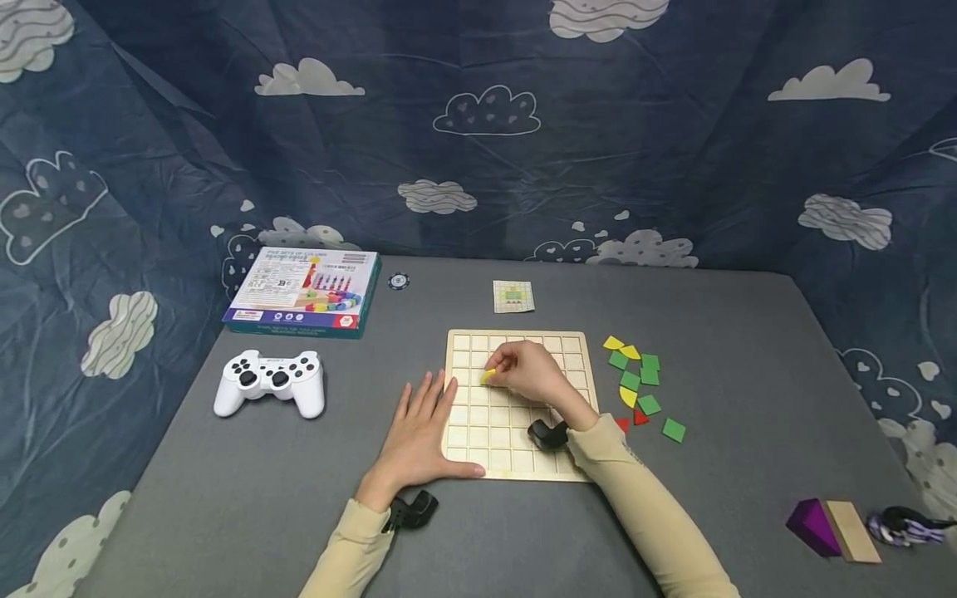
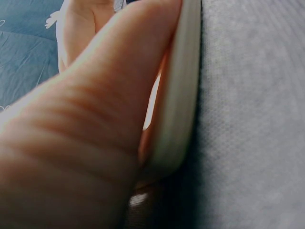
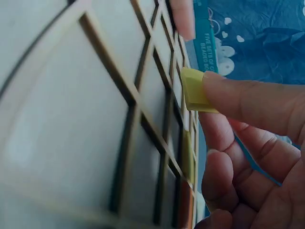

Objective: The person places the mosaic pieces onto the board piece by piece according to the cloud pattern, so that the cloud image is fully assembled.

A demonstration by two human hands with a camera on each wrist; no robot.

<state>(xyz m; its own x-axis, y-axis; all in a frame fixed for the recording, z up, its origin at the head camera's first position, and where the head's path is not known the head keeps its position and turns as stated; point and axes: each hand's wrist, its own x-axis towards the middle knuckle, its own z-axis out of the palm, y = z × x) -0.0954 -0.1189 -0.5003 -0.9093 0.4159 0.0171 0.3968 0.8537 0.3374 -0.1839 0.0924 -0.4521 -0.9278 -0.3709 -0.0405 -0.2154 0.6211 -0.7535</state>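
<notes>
A pale wooden grid board (image 1: 467, 458) lies flat on the table. My left hand (image 1: 419, 436) rests at its lower left corner, fingers spread along the left edge and thumb on the front edge. In the left wrist view the thumb (image 2: 109, 71) lies against the board's side (image 2: 183, 95). Above the board's upper middle, my right hand (image 1: 529, 371) pinches a small yellow tile (image 3: 194, 90) with a curved edge between thumb and fingers. Low in the right wrist view, a yellow patch (image 3: 187, 155) and an orange-red patch (image 3: 186, 205) show among the cells; their shapes are unclear.
Loose green tiles (image 1: 650, 404), yellow tiles (image 1: 628, 398) and red tiles (image 1: 640, 417) lie right of the board. Behind it is a pattern card (image 1: 513, 296). A game controller (image 1: 270, 380), boxed set (image 1: 302, 291) and poker chip (image 1: 399, 281) sit left; a purple block (image 1: 815, 527) sits far right.
</notes>
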